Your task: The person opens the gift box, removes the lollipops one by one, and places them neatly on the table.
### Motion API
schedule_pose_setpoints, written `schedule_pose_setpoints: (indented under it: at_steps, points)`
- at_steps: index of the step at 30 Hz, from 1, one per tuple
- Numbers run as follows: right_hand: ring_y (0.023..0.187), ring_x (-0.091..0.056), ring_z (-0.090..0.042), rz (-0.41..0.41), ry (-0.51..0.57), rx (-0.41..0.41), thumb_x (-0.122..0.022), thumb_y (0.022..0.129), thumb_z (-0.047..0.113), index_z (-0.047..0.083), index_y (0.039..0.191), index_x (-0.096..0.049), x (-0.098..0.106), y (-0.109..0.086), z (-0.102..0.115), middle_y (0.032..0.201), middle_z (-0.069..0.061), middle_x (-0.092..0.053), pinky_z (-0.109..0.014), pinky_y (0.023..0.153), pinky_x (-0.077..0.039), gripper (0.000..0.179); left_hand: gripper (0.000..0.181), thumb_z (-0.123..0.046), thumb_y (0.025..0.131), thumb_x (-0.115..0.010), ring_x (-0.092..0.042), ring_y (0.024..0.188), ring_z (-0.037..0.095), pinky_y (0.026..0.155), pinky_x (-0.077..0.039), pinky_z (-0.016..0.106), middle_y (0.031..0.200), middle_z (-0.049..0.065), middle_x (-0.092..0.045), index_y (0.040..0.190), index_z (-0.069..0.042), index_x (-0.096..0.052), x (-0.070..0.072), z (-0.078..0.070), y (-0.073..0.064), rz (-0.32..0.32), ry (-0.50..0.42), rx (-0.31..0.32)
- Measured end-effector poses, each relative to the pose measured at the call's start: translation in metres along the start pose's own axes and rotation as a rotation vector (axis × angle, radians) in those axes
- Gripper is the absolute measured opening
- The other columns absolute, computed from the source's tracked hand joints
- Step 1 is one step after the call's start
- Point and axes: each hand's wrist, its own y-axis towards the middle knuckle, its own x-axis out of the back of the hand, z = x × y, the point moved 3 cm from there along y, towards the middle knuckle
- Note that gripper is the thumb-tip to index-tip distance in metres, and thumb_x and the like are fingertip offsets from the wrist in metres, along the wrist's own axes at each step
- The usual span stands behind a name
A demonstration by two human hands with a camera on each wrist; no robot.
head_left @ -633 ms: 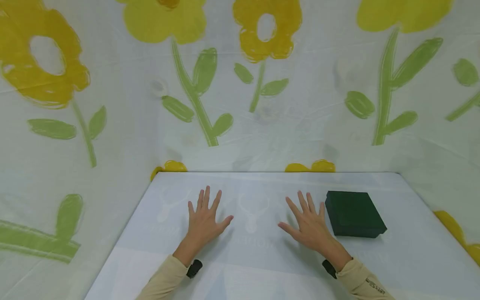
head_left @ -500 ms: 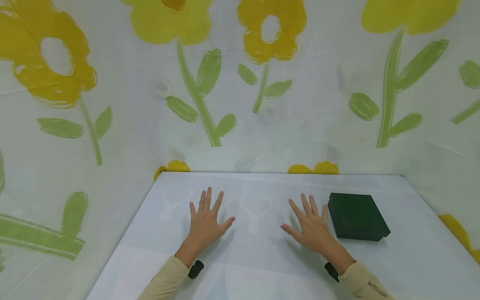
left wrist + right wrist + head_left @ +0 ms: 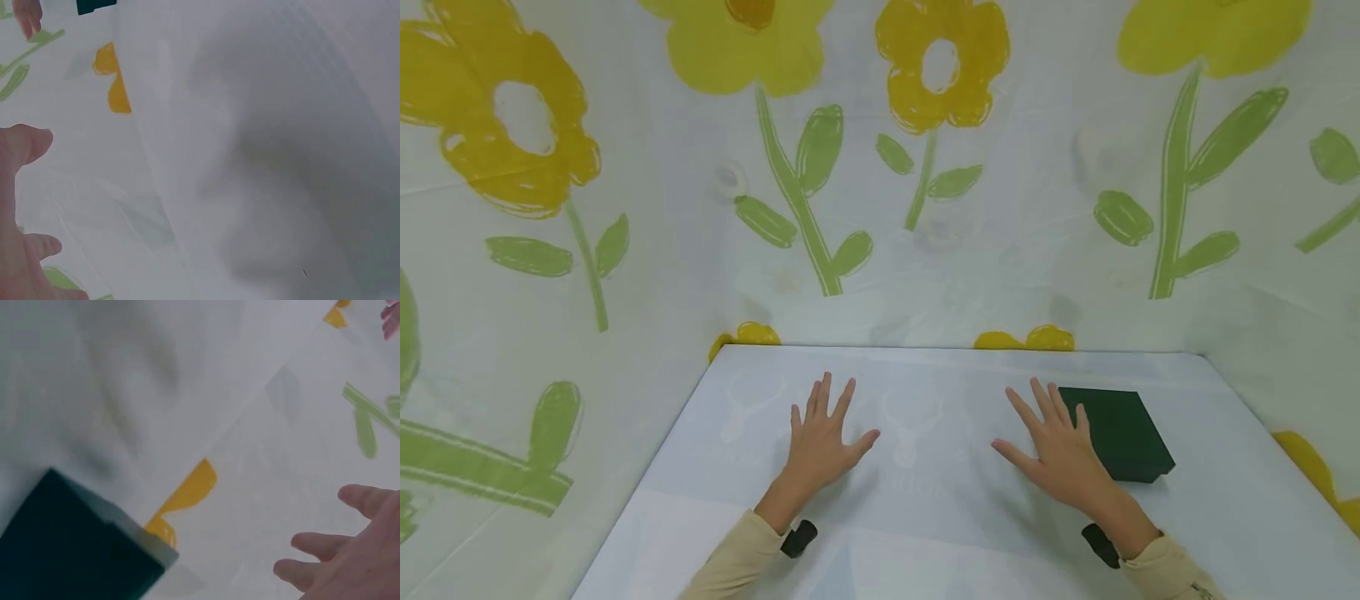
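Hovering with fingers spread over the white table (image 3: 932, 525), the left hand (image 3: 817, 450) holds nothing, while the right hand (image 3: 1066, 463), likewise splayed and empty, hangs just beside the dark green box (image 3: 1126, 433), which lies flat at right, probably steadied by its broad base.

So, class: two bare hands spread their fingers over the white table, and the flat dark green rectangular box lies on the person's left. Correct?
Only the side is wrong: the flat dark green rectangular box lies on the person's right, as the head view shows.
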Motion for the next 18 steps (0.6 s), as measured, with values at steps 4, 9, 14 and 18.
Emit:
schedule_pose_setpoints:
  at_steps: [4, 9, 14, 18]
  points:
    - [0.139, -0.012, -0.044, 0.006, 0.054, 0.011, -0.060, 0.088, 0.050, 0.016, 0.149, -0.030, 0.015, -0.005, -0.010, 0.152, -0.024, -0.020, -0.075, 0.096, -0.012, 0.075, 0.083, -0.062, 0.084, -0.054, -0.016, 0.141, 0.035, 0.104, -0.014, 0.068, 0.155, 0.016, -0.015, 0.150, -0.022, -0.026, -0.001, -0.013, 0.002, 0.022, -0.098, 0.011]
    - [0.136, -0.018, -0.046, -0.022, 0.107, 0.029, -0.065, 0.087, 0.042, 0.016, 0.148, -0.031, 0.037, -0.010, -0.021, 0.149, -0.025, -0.025, -0.075, 0.094, -0.016, 0.075, 0.083, -0.062, 0.083, -0.056, -0.023, 0.138, 0.036, 0.104, -0.018, 0.065, 0.154, 0.015, -0.018, 0.150, -0.022, -0.028, -0.003, -0.030, 0.006, 0.018, -0.202, 0.007]
    - [0.131, -0.024, -0.050, -0.073, 0.126, 0.015, -0.070, 0.084, 0.036, 0.019, 0.148, -0.030, 0.057, -0.019, -0.040, 0.145, -0.027, -0.029, -0.076, 0.087, -0.021, 0.078, 0.083, -0.061, 0.083, -0.057, -0.026, 0.136, 0.038, 0.105, -0.021, 0.061, 0.154, 0.012, -0.019, 0.150, -0.024, -0.026, -0.008, -0.048, 0.013, 0.039, -0.288, -0.022]
    - [0.130, -0.023, -0.052, -0.048, 0.184, -0.031, -0.071, 0.084, 0.034, 0.019, 0.150, -0.027, 0.065, -0.025, -0.058, 0.147, -0.027, -0.024, -0.078, 0.083, -0.022, 0.081, 0.083, -0.061, 0.083, -0.059, -0.026, 0.137, 0.035, 0.103, -0.027, 0.060, 0.154, 0.009, -0.019, 0.150, -0.026, -0.026, -0.014, -0.063, 0.017, 0.068, -0.344, -0.036]
